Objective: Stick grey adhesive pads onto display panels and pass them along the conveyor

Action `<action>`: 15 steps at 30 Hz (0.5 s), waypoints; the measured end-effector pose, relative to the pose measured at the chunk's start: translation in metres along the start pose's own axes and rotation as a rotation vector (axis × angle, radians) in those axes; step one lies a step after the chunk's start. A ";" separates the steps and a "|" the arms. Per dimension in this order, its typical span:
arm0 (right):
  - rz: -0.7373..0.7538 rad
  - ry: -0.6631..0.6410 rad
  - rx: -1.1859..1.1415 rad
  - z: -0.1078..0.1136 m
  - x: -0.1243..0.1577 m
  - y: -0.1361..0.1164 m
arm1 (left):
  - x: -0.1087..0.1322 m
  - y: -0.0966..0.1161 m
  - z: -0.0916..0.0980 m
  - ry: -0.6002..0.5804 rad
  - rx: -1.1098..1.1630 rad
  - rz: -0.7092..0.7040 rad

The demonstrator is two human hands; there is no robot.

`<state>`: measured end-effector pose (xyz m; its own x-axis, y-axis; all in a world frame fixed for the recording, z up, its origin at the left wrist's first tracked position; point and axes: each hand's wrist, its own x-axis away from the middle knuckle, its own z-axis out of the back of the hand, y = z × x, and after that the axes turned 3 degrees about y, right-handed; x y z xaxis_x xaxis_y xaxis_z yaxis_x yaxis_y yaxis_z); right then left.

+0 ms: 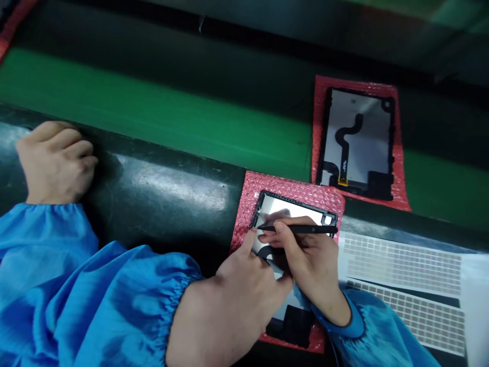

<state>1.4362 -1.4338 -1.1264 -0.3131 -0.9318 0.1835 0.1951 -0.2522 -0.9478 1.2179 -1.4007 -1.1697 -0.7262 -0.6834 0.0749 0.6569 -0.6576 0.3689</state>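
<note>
My left hand (57, 163) rests in a loose fist on the dark bench edge, touching nothing else. My right hand (244, 300) reaches up to the right, with its thumb and fingertips on a tablet screen panel (294, 209) lying on pink bubble wrap (246, 214). A co-worker's hand (309, 260), in a blue sleeve from the lower right, holds a black stylus (301, 229) across that panel. Both hands hide the panel's middle. A second panel (359, 137) with a black flex cable (346, 148) lies on its own pink bubble wrap (399, 173), beyond my hands.
Sheets of small pale labels (401, 265) lie to the right of the near panel. A green mat (153, 112) runs across the bench behind the dark edge (164, 188). My blue sleeves fill the lower left.
</note>
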 end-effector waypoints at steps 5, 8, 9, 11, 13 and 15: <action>-0.044 0.028 -0.129 -0.005 -0.002 0.002 | -0.021 0.035 0.013 -0.259 -0.037 -0.134; -0.052 0.056 -0.242 -0.006 -0.004 -0.002 | -0.030 0.050 0.037 -0.312 -0.049 -0.123; -0.047 0.066 -0.284 -0.005 -0.003 -0.005 | -0.031 0.053 0.046 -0.294 -0.050 -0.103; -0.014 0.092 -0.351 0.005 0.001 -0.012 | -0.031 0.056 0.064 -0.244 -0.052 -0.049; 0.052 0.142 -0.376 0.023 0.008 -0.016 | -0.029 0.053 0.077 -0.182 -0.049 0.072; 0.121 0.210 -0.342 0.046 0.018 -0.015 | -0.025 0.046 0.081 -0.111 -0.031 0.230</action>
<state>1.4707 -1.4585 -1.0968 -0.4968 -0.8669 0.0416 -0.0669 -0.0095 -0.9977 1.2498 -1.3877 -1.0793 -0.5735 -0.7783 0.2557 0.8121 -0.4991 0.3022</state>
